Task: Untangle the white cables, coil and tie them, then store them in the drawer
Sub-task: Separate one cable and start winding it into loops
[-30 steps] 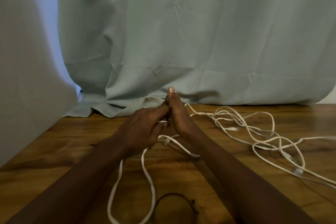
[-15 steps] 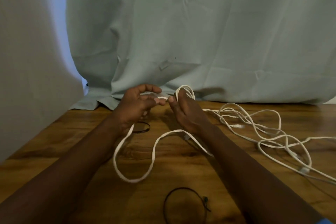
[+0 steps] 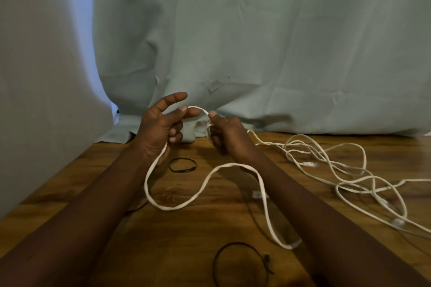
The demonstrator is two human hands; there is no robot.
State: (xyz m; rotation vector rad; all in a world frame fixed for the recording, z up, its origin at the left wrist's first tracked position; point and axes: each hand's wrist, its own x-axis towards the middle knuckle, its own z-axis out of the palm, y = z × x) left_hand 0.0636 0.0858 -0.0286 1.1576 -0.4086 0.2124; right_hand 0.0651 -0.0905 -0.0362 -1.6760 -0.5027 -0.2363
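A flat white cable (image 3: pixel 200 185) runs between both hands above the wooden table (image 3: pixel 70 193). My left hand (image 3: pixel 161 128) pinches it between thumb and a finger, index finger raised, and the cable drops past the palm into a loose loop on the table. My right hand (image 3: pixel 227 137) grips a few turns of the same cable, thumb on top. To the right, a tangle of thinner white cables (image 3: pixel 345 170) lies on the table, one strand leading to my right hand. No drawer is in view.
Two black ties lie on the table: one (image 3: pixel 182 165) just below my left hand, another (image 3: pixel 240 263) near the front edge. A pale green curtain (image 3: pixel 256 53) hangs along the table's back, and a white cloth (image 3: pixel 42 100) drapes the left side.
Both hands rose from the table and drew slightly apart, stretching a short span of cable between them. The loop below my left hand has grown wider.
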